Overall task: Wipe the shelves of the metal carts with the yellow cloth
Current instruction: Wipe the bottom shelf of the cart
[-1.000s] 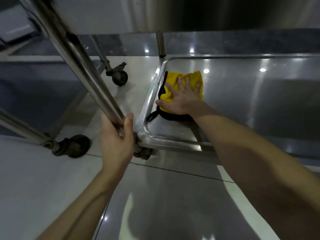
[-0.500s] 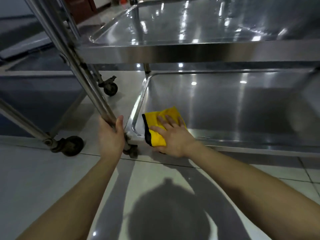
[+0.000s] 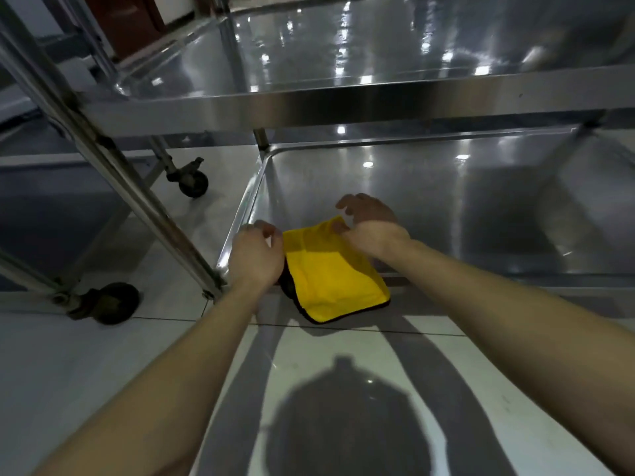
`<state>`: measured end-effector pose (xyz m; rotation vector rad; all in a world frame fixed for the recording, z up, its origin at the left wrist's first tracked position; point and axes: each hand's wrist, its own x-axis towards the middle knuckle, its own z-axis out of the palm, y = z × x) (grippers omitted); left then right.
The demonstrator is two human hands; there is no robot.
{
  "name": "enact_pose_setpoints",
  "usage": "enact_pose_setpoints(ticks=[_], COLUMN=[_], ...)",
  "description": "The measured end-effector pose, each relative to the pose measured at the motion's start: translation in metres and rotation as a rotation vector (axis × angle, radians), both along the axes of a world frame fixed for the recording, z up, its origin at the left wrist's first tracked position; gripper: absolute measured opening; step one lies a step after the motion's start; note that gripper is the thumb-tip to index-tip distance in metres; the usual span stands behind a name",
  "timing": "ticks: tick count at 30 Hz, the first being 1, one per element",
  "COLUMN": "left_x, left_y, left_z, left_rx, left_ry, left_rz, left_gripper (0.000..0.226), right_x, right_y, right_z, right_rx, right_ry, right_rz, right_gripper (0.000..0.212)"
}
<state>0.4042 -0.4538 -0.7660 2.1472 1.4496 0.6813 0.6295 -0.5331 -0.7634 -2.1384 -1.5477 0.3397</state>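
nearest is the tiled floor (image 3: 86,372), with the shadow of the person on it between the two forearms. just beyond, at the near left corner of the lower shelf (image 3: 446,207), the yellow cloth (image 3: 330,276) hangs across the near edge of this shelf, its lower end, with a dark border, over the floor. the left hand (image 3: 256,255) has its fingers curled on the far left corner of the cloth, and the right hand (image 3: 369,228) pinches the far right corner between thumb and finger, the other fingers lifted and loosely bent. so both hands are closed on the cloth, and it is stretched between them. its held edge runs left to right along the shelf edge, and its longer side comes from the hands toward the person. the bare part of the lower shelf lies beyond and to the right of the hands, so the right hand is nearer to it; i judge that the next wiping goes in that direction. above and farther is the upper shelf (image 3: 343,56), shining. left of the hands the cart post (image 3: 113,166) rises at a slant, with one wheel (image 3: 113,302) near and another wheel (image 3: 192,182) farther.
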Motion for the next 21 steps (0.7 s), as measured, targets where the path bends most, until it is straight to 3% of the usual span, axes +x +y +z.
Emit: enact_pose_setpoints(ticks=[5, 8, 11, 16, 21], left_x=[0.023, 0.026, 0.019, -0.006, -0.032], left_y=[0.042, 0.048, 0.050, 0.045, 0.009], left_z=[0.001, -0.002, -0.001, 0.006, 0.037], left_rx=[-0.213, -0.164, -0.177, -0.421, -0.491], left_ry=[0.327, 0.408, 0.282, -0.222, -0.281], left_rz=[-0.191, -0.252, -0.267, -0.279, -0.336], left_gripper=[0.062, 0.041, 0.025, 0.023, 0.030], right_x=[-0.002, 0.001, 0.006, 0.009, -0.014], right_y=[0.042, 0.047, 0.037, -0.015, -0.086], right_z=[-0.016, -0.026, -0.015, 0.024, 0.059], right_rx=[-0.260, -0.237, -0.143, -0.041, 0.035], right_ry=[-0.118, -0.102, 0.066, 0.117, 0.150], right_rz=[-0.058, -0.050, 0.030, 0.116, 0.110], right_gripper=[0.076, 0.048, 0.025, 0.014, 0.009])
